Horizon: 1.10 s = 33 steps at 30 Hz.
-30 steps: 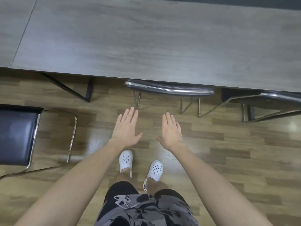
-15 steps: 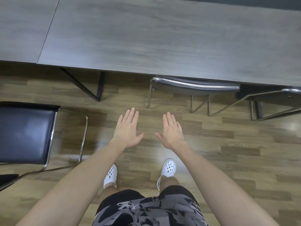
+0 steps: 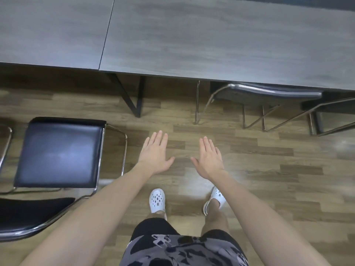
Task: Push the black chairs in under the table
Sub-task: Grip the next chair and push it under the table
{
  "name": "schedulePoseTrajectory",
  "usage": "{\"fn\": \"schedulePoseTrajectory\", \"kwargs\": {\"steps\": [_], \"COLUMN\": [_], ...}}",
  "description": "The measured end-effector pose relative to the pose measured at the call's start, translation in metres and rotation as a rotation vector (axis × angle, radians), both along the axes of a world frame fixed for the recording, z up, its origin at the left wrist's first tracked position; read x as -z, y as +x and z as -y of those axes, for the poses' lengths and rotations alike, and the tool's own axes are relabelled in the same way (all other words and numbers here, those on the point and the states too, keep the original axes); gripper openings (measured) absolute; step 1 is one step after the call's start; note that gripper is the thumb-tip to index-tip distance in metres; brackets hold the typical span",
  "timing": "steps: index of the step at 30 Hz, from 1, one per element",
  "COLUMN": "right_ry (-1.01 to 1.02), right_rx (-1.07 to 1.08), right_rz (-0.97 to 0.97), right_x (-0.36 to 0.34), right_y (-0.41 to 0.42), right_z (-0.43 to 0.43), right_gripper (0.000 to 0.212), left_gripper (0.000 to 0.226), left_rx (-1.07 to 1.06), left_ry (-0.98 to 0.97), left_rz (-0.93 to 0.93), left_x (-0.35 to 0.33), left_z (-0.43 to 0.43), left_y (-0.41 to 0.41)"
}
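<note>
Left hand (image 3: 156,154) and right hand (image 3: 209,158) reach forward palms down, fingers straight, grip released. A black chair (image 3: 57,154) stands near left, apart from the tabletop (image 3: 192,45); a second chair (image 3: 269,93) sits tucked under, right.

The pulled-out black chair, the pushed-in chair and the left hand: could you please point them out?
pulled-out black chair (image 3: 57,154), head view, seat cushion.
pushed-in chair (image 3: 269,95), head view, backrest.
left hand (image 3: 155,155), head view, back of hand.
</note>
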State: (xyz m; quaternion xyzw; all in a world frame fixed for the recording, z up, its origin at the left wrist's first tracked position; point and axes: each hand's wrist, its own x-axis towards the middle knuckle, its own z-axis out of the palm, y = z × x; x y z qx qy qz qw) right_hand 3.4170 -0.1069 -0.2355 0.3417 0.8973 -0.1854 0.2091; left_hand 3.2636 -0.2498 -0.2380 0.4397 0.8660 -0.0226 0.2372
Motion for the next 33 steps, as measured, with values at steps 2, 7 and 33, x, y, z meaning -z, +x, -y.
{"fn": "schedulePoseTrajectory", "kwargs": {"steps": [2, 7, 33], "right_ry": [-0.001, -0.013, -0.043], "right_rx": [0.005, 0.014, -0.164], "right_rz": [0.0, -0.009, -0.056], "right_x": [-0.001, -0.003, -0.004], "right_y": [-0.004, -0.001, -0.004], "right_z": [0.016, 0.045, 0.106], "right_gripper": [0.077, 0.077, 0.076], "left_gripper": [0.091, 0.09, 0.084], "left_rx": [-0.007, -0.021, -0.17], "left_ry": [-0.003, -0.007, -0.012], "left_rz": [0.001, -0.017, -0.056], "left_x": [-0.003, -0.012, -0.02], "left_z": [0.016, 0.045, 0.121], "left_y": [-0.006, -0.003, 0.029]}}
